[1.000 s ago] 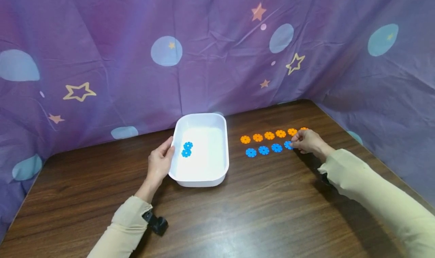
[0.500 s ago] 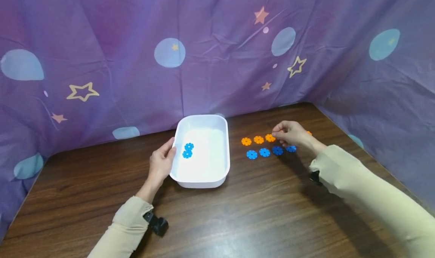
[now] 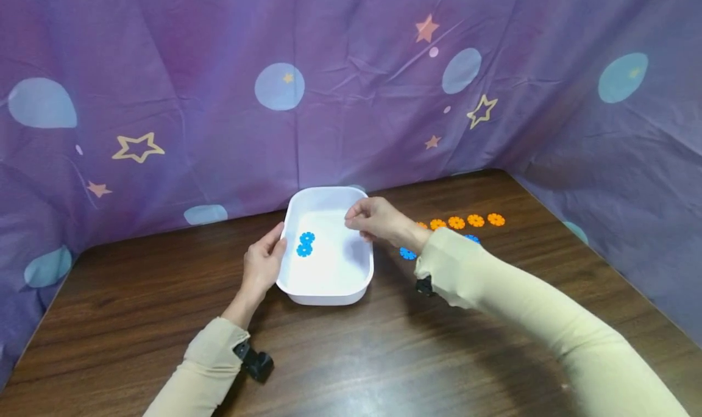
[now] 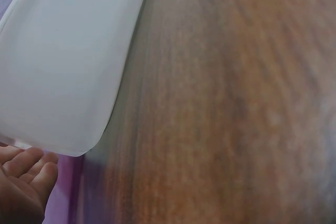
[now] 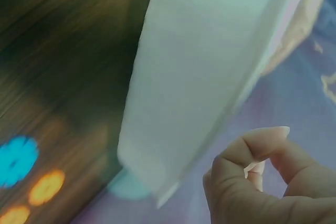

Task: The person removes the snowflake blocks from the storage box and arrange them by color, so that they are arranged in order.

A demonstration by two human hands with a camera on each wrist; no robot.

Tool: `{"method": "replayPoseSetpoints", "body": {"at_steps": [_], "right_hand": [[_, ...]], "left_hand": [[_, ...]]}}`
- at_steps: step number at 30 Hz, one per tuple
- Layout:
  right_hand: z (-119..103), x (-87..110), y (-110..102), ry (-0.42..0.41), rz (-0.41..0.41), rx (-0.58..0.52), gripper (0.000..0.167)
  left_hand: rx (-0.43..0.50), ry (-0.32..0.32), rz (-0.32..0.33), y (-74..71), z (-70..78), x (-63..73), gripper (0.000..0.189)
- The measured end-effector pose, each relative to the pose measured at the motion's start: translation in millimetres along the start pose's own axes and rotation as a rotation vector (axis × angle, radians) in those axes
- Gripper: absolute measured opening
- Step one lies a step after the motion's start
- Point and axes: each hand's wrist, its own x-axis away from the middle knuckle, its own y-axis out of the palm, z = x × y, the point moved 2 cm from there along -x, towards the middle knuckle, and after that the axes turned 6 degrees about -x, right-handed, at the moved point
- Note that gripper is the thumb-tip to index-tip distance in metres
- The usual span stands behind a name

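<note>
A white plastic tray (image 3: 329, 289) stands on the table, with two blue snowflake building discs (image 3: 304, 245) overlapping in its left part. My left hand (image 3: 262, 264) grips the tray's left wall, its fingers along the outside and the thumb at the rim. Over the tray's right rim hovers my right hand (image 3: 378, 220), its fingers curled. In the right wrist view its thumb and index fingertips (image 5: 268, 137) meet with no disc showing between them. Right of the tray lies a row of orange snowflake discs (image 3: 456, 222), and in front a row of blue ones (image 3: 407, 253), partly hidden by my right wrist.
The brown wooden table (image 3: 351, 356) ends at a purple curtain (image 3: 219, 100) with stars and pale shapes, at the back and on the right. A black strap-on camera (image 3: 258, 365) sits on my left wrist. My right forearm (image 3: 521, 295) crosses above the table.
My right hand has moved left from the right end of the blue row, over the discs, to the tray's right rim. My left hand has stayed at the tray, and both discs inside lie as before.
</note>
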Motion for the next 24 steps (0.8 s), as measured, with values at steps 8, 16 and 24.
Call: {"method": "replayPoseSetpoints", "body": {"at_steps": [8,16,24], "right_hand": [[2.3,-23.1,44.3,0.052,-0.075,0.087,0.014],[5.4,-40.9,64.5,0.087,-0.102,0.179,0.017],[11.5,-49.1,77.3,0.122,-0.093,0.258,0.022]], "left_hand": [[-0.025,0.013,0.020,0.1,1.8,-2.5,0.040],[-0.048,0.031,0.027,-0.8,0.8,-1.9,0.039],[-0.060,0.054,0.041,-0.8,-0.9,-1.0,0.039]]}}
